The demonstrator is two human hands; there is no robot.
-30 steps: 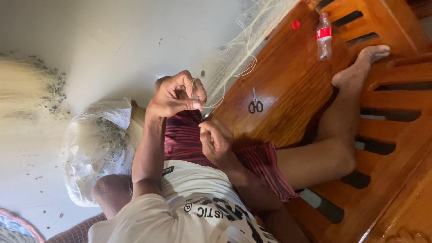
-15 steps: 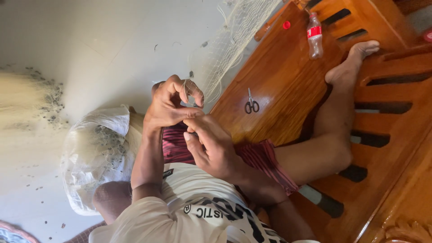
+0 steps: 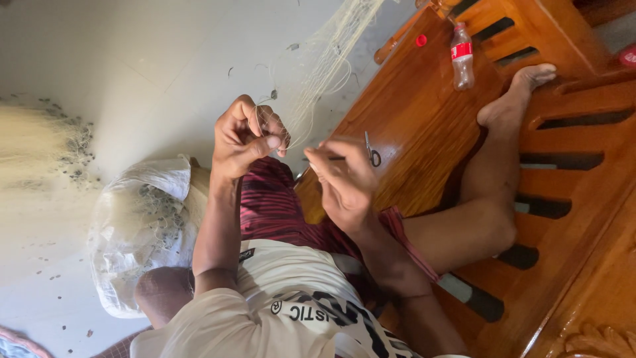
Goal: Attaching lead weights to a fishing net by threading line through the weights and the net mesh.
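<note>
Head view, rotated sideways. Person sits on a wooden bench (image 3: 424,119), one bare leg stretched along it, foot (image 3: 517,93) near the slats.

Left hand (image 3: 245,136) is curled tight, thumb pressed to forefinger, pinching strands of pale net (image 3: 324,59). The net runs from that pinch up and away to the top edge, hanging over the floor (image 3: 132,66) just beside the bench edge.

Right hand (image 3: 341,179) is close beside the left, not touching it. Fingers are narrowed around something thin that points toward the left hand; cannot tell what it is, too small.

Containers: clear plastic bag (image 3: 139,225) on the floor by the person's knee, stuffed with bundled pale net and dark specks, mouth side not clear. Small plastic bottle (image 3: 462,56) with a red label lies on the bench near the foot, uncapped; contents cannot be told. Red cap (image 3: 421,40) lies apart from it, on the bench toward the bench edge.

Scissors (image 3: 371,149) lie flat on the bench just beyond the right hand, not held.

More heaped net (image 3: 40,152) with dark bits sits on the floor at the left edge, well apart from the hands.
</note>
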